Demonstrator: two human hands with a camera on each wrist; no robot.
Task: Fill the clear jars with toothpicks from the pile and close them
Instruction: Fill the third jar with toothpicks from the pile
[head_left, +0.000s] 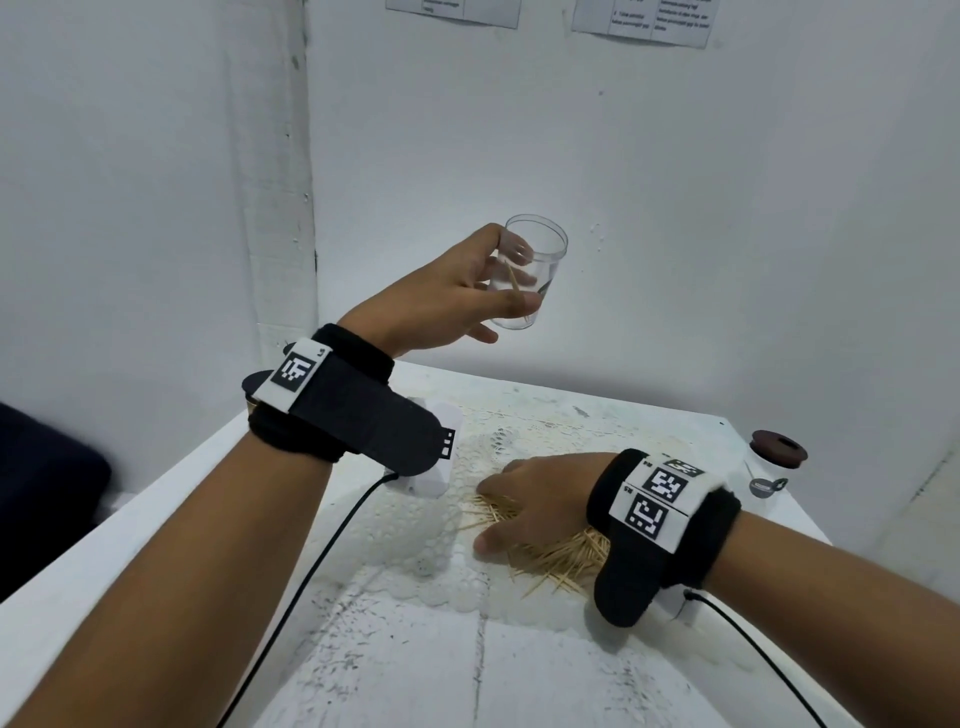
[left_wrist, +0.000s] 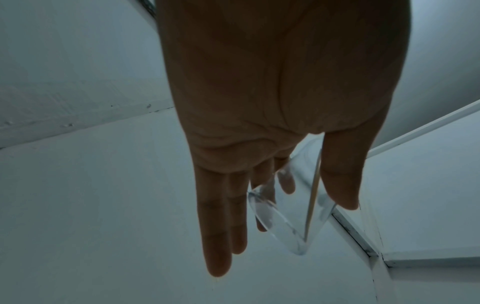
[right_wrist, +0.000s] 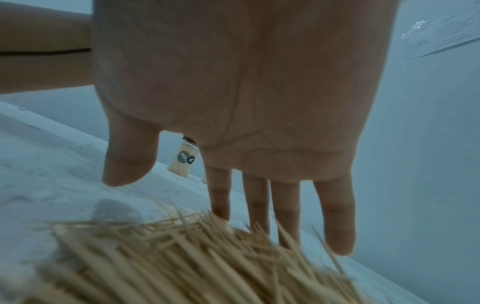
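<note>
My left hand (head_left: 498, 280) holds a clear jar (head_left: 540, 270) up in the air in front of the wall, pinched between thumb and fingers, mouth upward and tilted. A single toothpick (head_left: 515, 286) leans inside it. From the left wrist, the jar (left_wrist: 285, 222) shows between thumb and fingers (left_wrist: 259, 185), with the toothpick (left_wrist: 313, 197) in it. My right hand (head_left: 485, 514) lies palm down over the toothpick pile (head_left: 556, 556) on the table, fingers straight and spread. In the right wrist view, the fingertips (right_wrist: 259, 216) reach the pile (right_wrist: 207, 257) at its far edge and grip nothing.
A jar with a brown lid (head_left: 774, 462) stands at the table's right back corner. Another labelled jar full of toothpicks (right_wrist: 183, 158) stands beyond my right hand. White walls close the back and left. The table's (head_left: 156, 519) left edge runs under my left forearm.
</note>
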